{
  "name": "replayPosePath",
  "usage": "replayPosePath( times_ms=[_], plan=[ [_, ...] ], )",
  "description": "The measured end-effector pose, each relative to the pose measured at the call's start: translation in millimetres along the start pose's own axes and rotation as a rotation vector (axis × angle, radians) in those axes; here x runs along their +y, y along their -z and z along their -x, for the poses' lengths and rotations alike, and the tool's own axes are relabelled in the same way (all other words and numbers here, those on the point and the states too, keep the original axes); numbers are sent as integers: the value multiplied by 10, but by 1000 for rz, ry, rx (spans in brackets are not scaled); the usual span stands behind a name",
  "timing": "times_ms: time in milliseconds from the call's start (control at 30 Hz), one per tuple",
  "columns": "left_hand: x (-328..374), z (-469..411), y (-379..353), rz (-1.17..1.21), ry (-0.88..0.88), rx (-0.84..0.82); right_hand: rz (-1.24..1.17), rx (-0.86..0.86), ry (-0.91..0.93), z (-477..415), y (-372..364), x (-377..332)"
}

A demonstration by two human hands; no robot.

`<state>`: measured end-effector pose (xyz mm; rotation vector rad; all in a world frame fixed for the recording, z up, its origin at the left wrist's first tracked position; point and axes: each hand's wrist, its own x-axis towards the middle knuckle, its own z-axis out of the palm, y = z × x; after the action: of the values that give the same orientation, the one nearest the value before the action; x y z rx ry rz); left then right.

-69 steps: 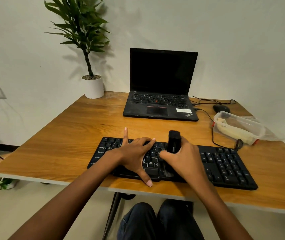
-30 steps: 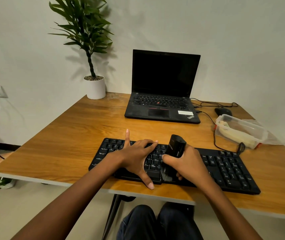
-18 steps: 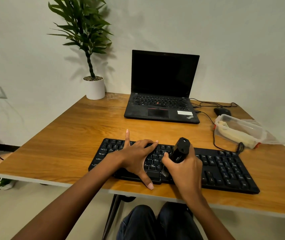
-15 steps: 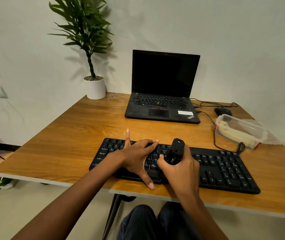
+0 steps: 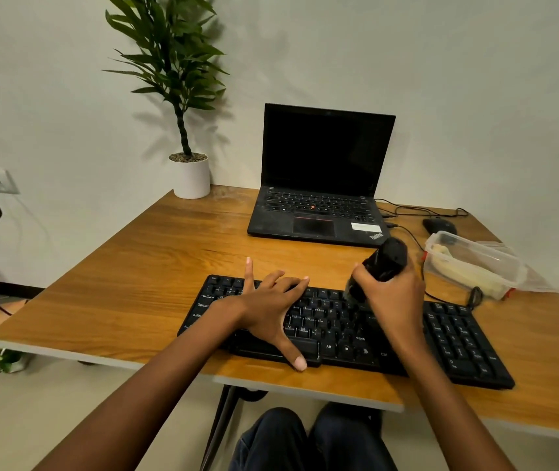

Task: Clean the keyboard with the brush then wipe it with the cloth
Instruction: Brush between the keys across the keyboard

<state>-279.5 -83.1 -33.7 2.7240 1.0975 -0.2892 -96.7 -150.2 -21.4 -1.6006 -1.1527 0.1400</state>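
Left hand (image 5: 267,307) lies flat, fingers spread, on the keyboard (image 5: 339,331) at the desk's (image 5: 135,283) near edge, right hand (image 5: 393,297) grips the brush (image 5: 381,266), bristles at the upper key rows — brushing judged under way, wiping not yet begun — no cloth identifiable.

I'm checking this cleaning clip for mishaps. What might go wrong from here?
The left hand lies spread on the keyboard, so keys under it may go unbrushed. The right hand holds the brush tilted toward the open laptop behind; swept dust may land on it. The keyboard sits near the front edge of the table, so a hard push might shift it off.
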Motion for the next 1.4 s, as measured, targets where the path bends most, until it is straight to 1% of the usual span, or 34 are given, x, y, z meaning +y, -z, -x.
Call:
replayPosePath(
  times_ms=[67,133,200,400,567,600,700,733,833,933,967,1067,1100,1200,1333,1400],
  plan=[
    [-48,5,35,4,27,-28,-70,13,-7,-149,-33,-61],
    [-87,12,59,-12,45,-66,-68,-32,6,-224,-107,-85],
    [-105,12,62,-8,47,-85,-32,-84,11,-277,-203,-57],
    [-97,-14,48,-26,45,-47,74,-236,17,-171,-435,116],
    [-83,1,51,-25,48,-52,120,-357,-129,-263,-369,61],
    [-80,5,56,-26,48,-57,116,-341,-125,-310,-357,26],
    [-86,-1,59,-25,50,-59,96,-210,-45,-275,-415,3],
    [-89,0,56,-23,51,-61,97,-202,-23,-200,-440,14],
    [-99,-3,50,-24,54,-57,138,-267,-14,-41,-467,56],
    [-96,11,50,-20,53,-51,247,-385,-105,-201,-410,-7],
    [-91,17,51,-20,53,-52,246,-381,-114,-283,-404,-24],
    [-84,21,63,-16,56,-52,155,-242,-63,-387,-427,-24],
    [-82,24,68,-14,57,-53,127,-236,-40,-352,-440,-16],
    [-74,27,69,-13,55,-56,139,-310,-1,-149,-461,61],
    [-77,29,66,-16,61,-56,169,-404,-113,-291,-408,39],
    [-73,28,70,-19,63,-59,111,-342,-117,-406,-396,16]
  ],
)
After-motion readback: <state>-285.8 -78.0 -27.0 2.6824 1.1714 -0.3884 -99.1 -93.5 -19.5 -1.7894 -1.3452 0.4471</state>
